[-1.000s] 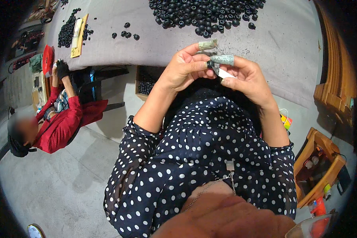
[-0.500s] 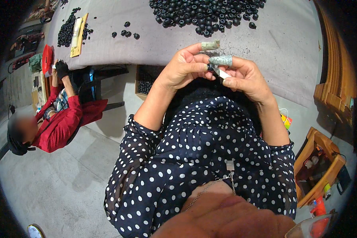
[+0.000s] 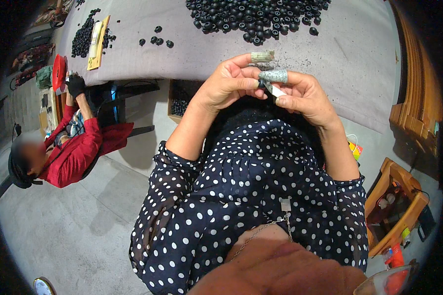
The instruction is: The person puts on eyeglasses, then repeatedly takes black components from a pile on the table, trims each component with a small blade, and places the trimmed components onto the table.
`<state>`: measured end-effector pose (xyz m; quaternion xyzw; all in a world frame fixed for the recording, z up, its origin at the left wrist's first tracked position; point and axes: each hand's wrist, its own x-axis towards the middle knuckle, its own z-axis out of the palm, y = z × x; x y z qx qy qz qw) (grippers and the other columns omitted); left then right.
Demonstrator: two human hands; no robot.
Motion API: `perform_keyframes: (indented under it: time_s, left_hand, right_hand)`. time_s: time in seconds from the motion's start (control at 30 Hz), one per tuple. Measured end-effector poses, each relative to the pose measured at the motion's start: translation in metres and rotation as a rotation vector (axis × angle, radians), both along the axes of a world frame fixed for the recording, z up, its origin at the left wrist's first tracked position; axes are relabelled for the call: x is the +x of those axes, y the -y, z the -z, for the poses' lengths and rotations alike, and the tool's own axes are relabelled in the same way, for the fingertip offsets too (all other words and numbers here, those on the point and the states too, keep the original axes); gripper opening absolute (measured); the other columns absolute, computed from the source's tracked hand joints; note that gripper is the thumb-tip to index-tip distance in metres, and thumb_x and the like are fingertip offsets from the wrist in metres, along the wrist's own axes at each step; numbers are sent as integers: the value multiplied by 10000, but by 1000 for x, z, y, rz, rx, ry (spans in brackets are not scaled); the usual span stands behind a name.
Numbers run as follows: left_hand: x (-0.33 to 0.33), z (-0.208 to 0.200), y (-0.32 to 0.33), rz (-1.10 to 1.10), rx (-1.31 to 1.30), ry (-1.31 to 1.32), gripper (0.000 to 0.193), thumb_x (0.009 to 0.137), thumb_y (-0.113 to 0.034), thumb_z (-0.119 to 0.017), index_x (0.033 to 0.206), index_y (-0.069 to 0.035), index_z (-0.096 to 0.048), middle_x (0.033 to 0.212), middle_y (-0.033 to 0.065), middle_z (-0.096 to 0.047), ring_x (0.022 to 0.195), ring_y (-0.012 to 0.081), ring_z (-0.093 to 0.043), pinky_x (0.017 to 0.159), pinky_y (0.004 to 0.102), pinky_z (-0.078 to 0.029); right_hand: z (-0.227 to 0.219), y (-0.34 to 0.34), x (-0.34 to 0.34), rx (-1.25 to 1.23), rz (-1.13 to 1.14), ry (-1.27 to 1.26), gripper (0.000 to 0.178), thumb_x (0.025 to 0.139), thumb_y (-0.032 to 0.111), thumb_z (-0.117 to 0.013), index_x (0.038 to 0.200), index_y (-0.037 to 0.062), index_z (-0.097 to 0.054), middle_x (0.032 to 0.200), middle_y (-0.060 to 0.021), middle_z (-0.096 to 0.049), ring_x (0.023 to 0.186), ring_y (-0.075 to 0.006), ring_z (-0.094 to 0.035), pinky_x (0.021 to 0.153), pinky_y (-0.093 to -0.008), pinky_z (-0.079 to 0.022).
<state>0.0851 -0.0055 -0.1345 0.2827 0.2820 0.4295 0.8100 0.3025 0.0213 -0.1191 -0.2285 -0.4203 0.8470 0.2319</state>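
My left hand (image 3: 227,84) pinches a small round black piece (image 3: 261,84) between thumb and fingers, just past my lap at the table's near edge. Its raised index finger wears a pale green ribbed wrap. My right hand (image 3: 306,96) grips a small knife (image 3: 276,91) with a white handle or wrapping, its narrow blade touching or very close to the black piece. A speckled grey-green wrap covers that hand's index finger. My fingers partly hide both the piece and the blade's tip.
Ahead on the grey-covered table (image 3: 349,64) lies a big heap of round black pieces (image 3: 261,19). Several strays (image 3: 157,40) and a smaller heap (image 3: 82,42) lie left, beside a yellow strip (image 3: 103,37). A wooden box (image 3: 174,118) sits below. A co-worker in red (image 3: 76,160) works at left.
My hands keep almost the same place; the knife has tilted very slightly against the black piece. At left, the co-worker's gloved hand has shifted a little.
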Motion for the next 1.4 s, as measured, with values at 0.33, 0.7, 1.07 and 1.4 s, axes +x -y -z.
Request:
perform_keyframes:
  time_s: [0.33,0.7,1.07,1.4]
  left_hand:
    - [18,-17,11,-151,-180,208,450,868,-71,-588,1286,-15,-430,1039,126,-616,833,176,-632,787,336,-549]
    - [15,-19,12,-79,-76,75,521,858,-80,-613,1321,-6,-386,1032,136,-621,808,160,-628,761,271,-534]
    - [11,-16,14,-82,-40,93,542,866,-73,-601,1347,-8,-359,1064,150,-614,818,156,-632,760,262,-534]
    - [14,-12,15,-87,-89,164,516,875,-71,-585,1338,-6,-366,1050,137,-612,827,156,-626,772,293,-537]
  right_hand:
    - [-6,8,-7,104,122,-13,417,812,46,-655,1199,-26,-516,1029,-47,-600,956,-112,-578,846,-228,-469]
    - [-10,10,0,14,53,-48,434,805,35,-655,1209,-28,-511,1035,-42,-586,962,-116,-577,841,-232,-472]
    - [-7,12,-2,61,56,-24,447,799,42,-667,1213,-24,-513,994,-18,-569,926,-97,-573,809,-214,-478]
    - [-8,9,0,25,30,-14,446,806,54,-667,1215,-29,-511,1013,-39,-602,921,-86,-581,768,-186,-478]
